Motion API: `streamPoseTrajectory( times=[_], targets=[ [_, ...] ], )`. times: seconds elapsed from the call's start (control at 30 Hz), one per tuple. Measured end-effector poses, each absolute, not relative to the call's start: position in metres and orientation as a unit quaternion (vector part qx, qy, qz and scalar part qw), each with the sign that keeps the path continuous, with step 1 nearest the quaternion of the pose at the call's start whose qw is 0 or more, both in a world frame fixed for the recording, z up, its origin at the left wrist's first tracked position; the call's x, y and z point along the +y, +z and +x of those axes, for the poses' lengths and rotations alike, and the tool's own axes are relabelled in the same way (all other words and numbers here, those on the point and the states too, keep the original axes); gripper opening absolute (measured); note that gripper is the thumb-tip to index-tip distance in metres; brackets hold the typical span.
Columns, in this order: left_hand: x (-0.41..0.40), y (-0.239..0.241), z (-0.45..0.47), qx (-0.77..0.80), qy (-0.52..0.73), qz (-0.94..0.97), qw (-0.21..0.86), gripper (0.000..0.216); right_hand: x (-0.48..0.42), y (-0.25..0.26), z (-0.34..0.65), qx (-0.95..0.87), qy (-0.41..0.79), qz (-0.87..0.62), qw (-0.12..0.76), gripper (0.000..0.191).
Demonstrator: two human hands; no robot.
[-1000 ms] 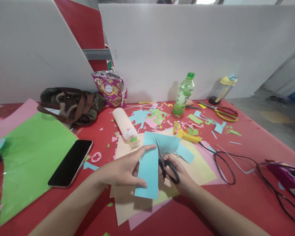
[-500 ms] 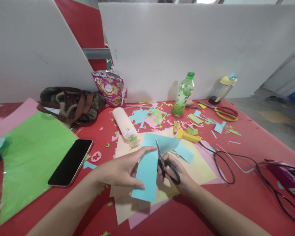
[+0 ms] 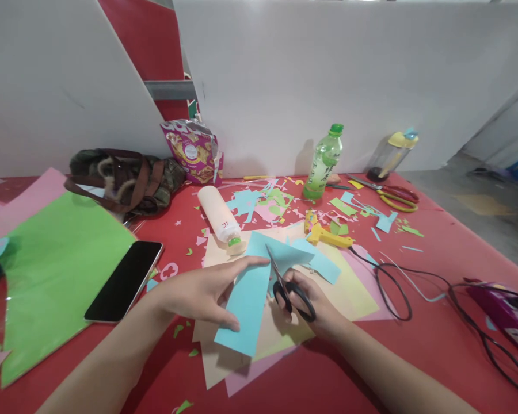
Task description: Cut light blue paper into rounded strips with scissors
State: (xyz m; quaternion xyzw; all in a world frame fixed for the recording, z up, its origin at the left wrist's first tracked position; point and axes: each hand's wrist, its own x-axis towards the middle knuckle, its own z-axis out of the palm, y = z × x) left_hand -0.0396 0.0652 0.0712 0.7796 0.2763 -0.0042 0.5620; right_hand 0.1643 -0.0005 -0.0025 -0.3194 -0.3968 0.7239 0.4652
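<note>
A light-blue sheet of paper (image 3: 248,305) is gripped by my left hand (image 3: 202,293), thumb on its near part and fingers along its left edge. My right hand (image 3: 313,305) has its fingers in the black handles of a pair of scissors (image 3: 293,299). The scissors' blades lie across the blue paper, in a cut that splits it, with one flap spreading to the right. Beneath the hands lie stacked cream, yellow and pink sheets (image 3: 216,359). Another blue piece (image 3: 326,265) rests on that stack, right of the scissors.
A white bottle (image 3: 219,215), a yellow glue gun (image 3: 328,236) with a black cord and a phone (image 3: 124,282) surround the work. Behind are a snack bag (image 3: 194,152), a green drink bottle (image 3: 323,164), larger scissors (image 3: 395,197) and paper scraps. Green sheets (image 3: 60,276) lie left.
The blue paper and my left hand have shifted slightly left, and the sheet is tilted more. The scissors' blades have turned further to the left, with the right hand nearly in place.
</note>
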Motion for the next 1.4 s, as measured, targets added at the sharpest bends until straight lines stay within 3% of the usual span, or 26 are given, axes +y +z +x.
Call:
streamPoseTrajectory(
  times=[1.07,1.23,1.4],
  targets=[
    [0.068,0.086,-0.051,0.217,-0.062,0.797,0.561,0.082,0.008,0.013,0.178,-0.439,0.806,-0.210,0.335,0.036],
    [0.070,0.082,-0.052,0.264,0.027,0.763,0.590,0.081,0.007,0.011,0.177,-0.436,0.798,-0.217,0.355,0.036],
    [0.073,0.072,-0.046,0.372,0.127,0.751,0.531,0.081,0.007,0.010,0.173,-0.464,0.739,-0.267,0.408,0.034]
  ],
)
